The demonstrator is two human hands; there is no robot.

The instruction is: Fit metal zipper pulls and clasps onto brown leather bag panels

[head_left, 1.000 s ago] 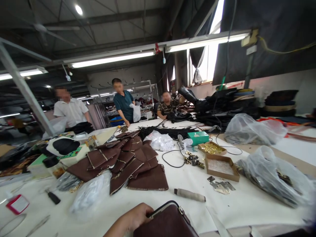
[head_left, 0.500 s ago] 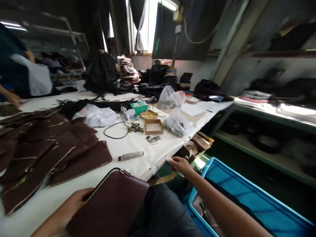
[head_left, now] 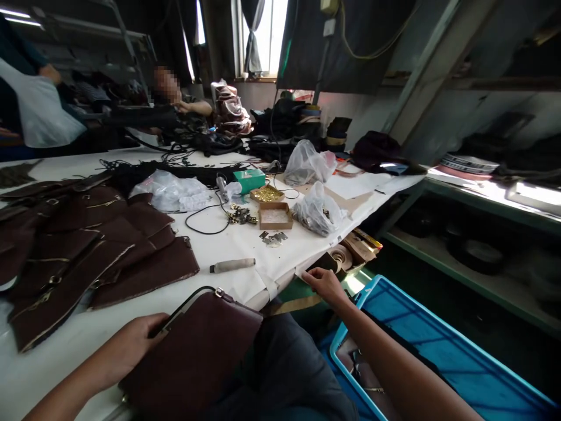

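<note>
My left hand [head_left: 140, 339] grips the upper left edge of a dark brown leather bag [head_left: 199, 354], which rests against my lap and has a small gold buckle at its top. Over by the table's edge, my right hand [head_left: 322, 283] is closed, thumb against fingers; what it pinches, if anything, is too small to make out. A tan strip [head_left: 298, 304] hangs just below that hand. On the white table [head_left: 236, 286] lies a wrapped tool [head_left: 232, 265]. Brown leather pieces [head_left: 144, 272] with zips and buckles are piled at the left.
A small cardboard box [head_left: 275, 216], a tray of gold parts [head_left: 266, 194], metal plates [head_left: 272, 238] and plastic bags [head_left: 319, 209] stand mid-table. A blue crate [head_left: 438, 333] is at the right. Two people are across the table at the left.
The view has shifted slightly. A person with a dark item has come into sight behind the table, where a black heap was. My left hand still holds the bag; my right hand stays near the edge.
</note>
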